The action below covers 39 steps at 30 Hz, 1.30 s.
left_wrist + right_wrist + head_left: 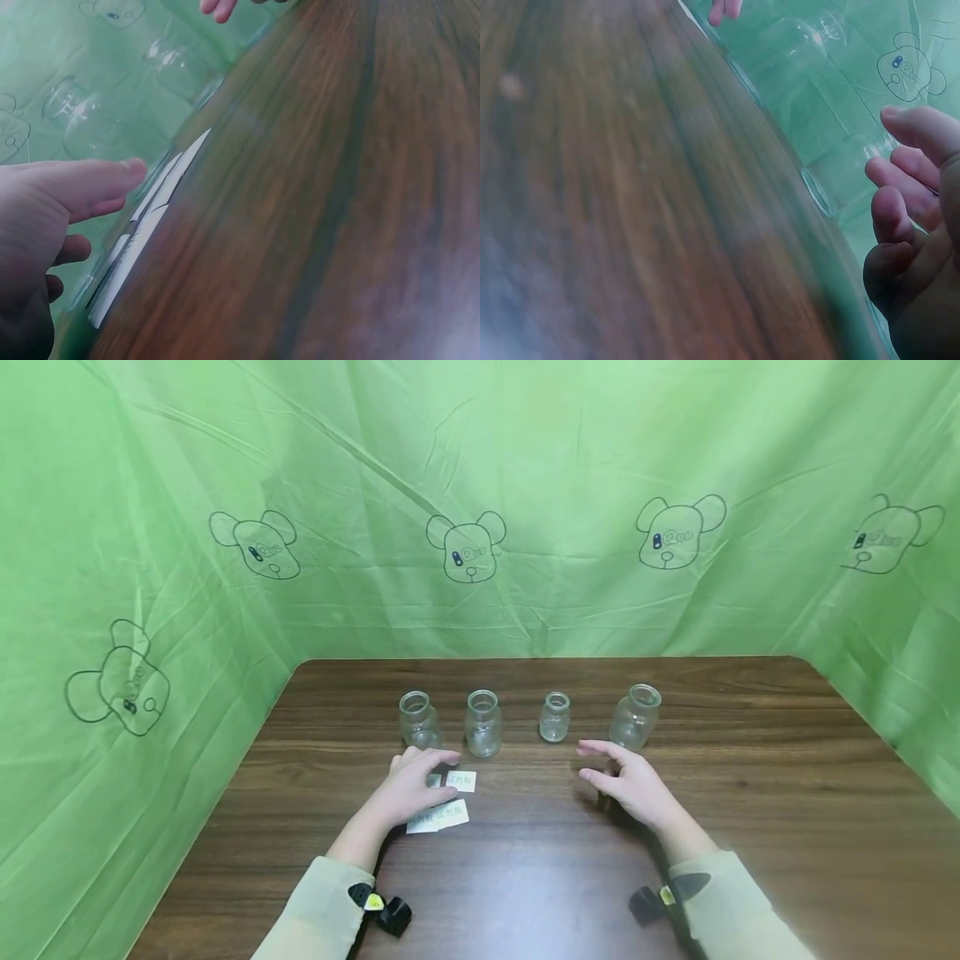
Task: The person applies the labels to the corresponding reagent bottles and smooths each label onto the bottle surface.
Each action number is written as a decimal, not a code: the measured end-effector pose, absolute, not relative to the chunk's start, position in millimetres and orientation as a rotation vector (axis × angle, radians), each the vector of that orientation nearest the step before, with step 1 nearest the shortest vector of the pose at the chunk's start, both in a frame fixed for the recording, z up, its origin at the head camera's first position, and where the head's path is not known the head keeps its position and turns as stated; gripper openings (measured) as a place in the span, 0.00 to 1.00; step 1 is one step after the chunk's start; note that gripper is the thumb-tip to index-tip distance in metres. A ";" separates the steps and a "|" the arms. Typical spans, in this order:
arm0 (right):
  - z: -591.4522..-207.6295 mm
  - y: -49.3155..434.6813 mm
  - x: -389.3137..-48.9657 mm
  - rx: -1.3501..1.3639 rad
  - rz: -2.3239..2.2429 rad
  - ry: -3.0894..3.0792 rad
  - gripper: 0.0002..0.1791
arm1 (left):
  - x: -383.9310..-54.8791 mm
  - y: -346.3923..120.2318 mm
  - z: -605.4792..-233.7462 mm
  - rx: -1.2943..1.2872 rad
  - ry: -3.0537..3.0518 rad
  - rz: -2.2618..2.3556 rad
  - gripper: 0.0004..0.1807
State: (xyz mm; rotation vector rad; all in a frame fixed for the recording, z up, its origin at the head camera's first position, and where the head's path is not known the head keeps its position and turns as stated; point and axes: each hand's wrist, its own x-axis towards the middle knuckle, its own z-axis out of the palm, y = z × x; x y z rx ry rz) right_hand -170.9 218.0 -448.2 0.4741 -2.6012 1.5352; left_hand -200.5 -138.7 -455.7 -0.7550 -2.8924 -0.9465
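Here are the white paper slips [453,812], left of centre on the table [525,881], your left hand [408,787] just above them, thumb and fingers parted, gripping nothing; your right hand [633,785], loosely bent and empty, is nearest the rightmost glass jar [634,720]; three more jars [483,728] stand leftward, beyond the slips.

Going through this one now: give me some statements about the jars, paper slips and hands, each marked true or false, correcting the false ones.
1. Four clear glass jars stand on the wood-grain table. True.
2. All the jars are the same size. False: the third jar from the left is the smallest.
3. White paper slips with writing lie by the left hand. True.
4. The right hand grips a jar. False: it holds nothing.
5. Every jar is capped. False: their mouths are uncovered.
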 end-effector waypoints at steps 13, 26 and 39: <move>-448.6 218.0 -170.6 0.444 1.579 -2.583 0.23 | -200.9 -132.6 -453.0 -0.820 -2.896 -0.737 0.27; -415.8 204.0 -154.8 0.453 1.571 -2.615 0.21 | -199.0 -130.3 -455.5 -0.838 -2.929 -0.570 0.16; -449.0 216.9 -171.6 0.466 1.622 -2.594 0.23 | -196.8 -124.5 -450.7 -0.807 -2.865 -0.742 0.10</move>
